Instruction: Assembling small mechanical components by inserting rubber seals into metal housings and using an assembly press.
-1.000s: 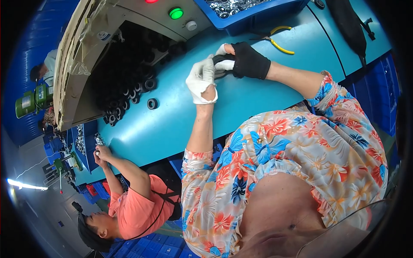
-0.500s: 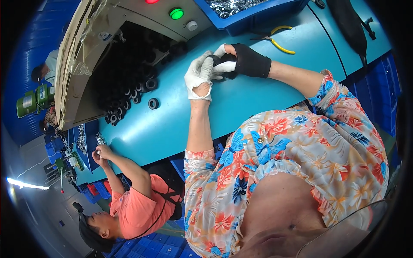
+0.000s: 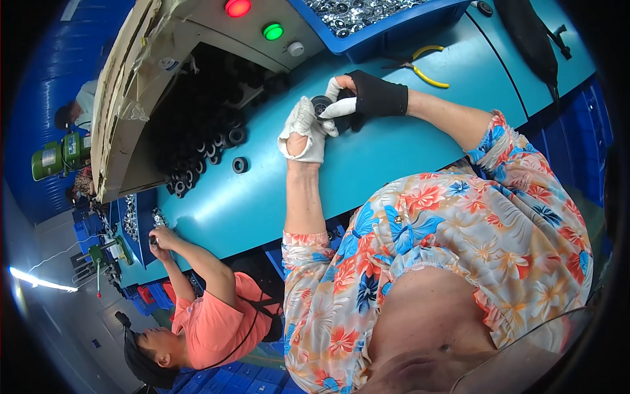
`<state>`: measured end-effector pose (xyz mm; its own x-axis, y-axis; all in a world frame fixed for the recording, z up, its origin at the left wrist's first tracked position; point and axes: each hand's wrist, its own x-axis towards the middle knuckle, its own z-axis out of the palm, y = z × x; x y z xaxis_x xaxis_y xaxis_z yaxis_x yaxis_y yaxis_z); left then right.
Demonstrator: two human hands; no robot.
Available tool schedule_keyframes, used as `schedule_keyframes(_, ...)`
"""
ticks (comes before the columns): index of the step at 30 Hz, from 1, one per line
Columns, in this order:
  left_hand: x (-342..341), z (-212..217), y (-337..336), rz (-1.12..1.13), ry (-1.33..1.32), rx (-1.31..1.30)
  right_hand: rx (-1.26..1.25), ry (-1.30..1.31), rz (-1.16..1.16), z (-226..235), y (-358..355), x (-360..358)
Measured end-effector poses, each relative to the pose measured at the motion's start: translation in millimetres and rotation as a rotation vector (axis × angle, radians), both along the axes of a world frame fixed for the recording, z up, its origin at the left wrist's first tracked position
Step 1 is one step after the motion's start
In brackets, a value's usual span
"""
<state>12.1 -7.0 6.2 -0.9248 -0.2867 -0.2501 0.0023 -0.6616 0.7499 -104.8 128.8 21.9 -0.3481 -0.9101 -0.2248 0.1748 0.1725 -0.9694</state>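
A small black wheel [image 3: 320, 105] is held between my hands above the teal table, its round side with a paler hub turned up. My left hand [image 3: 304, 130], in a white glove, closes around the wheel from the left. My right hand [image 3: 367, 94] wears a black fingerless glove with white coverings on the fingers; its thumb and finger pinch the wheel's right side. Something dark shows beneath the right hand, too hidden to name. One loose black ring [image 3: 240, 165] lies on the table to the left of my hands.
A heap of black rings [image 3: 213, 144] spills from an opening in the machine housing [image 3: 184, 26]. Beyond my hands are a blue bin [image 3: 367, 39] of shiny metal parts and yellow-handled pliers [image 3: 426, 69]. A co-worker [image 3: 216, 315] handles a small part at the left.
The wheel between my hands has turned so its round side shows more clearly. My left hand has shifted slightly downward. The co-worker's hands have moved a little.
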Motion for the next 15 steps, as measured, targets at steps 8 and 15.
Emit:
schedule_keyframes(8, -6, -8, 0, 0.021, -0.022, -0.156, -0.206, 0.248, -0.028, -16, 3, 0)
schedule_keyframes(15, -8, -14, -3, 0.048, -0.028, -0.227, -0.192, 0.277, -0.138, -27, -7, 1)
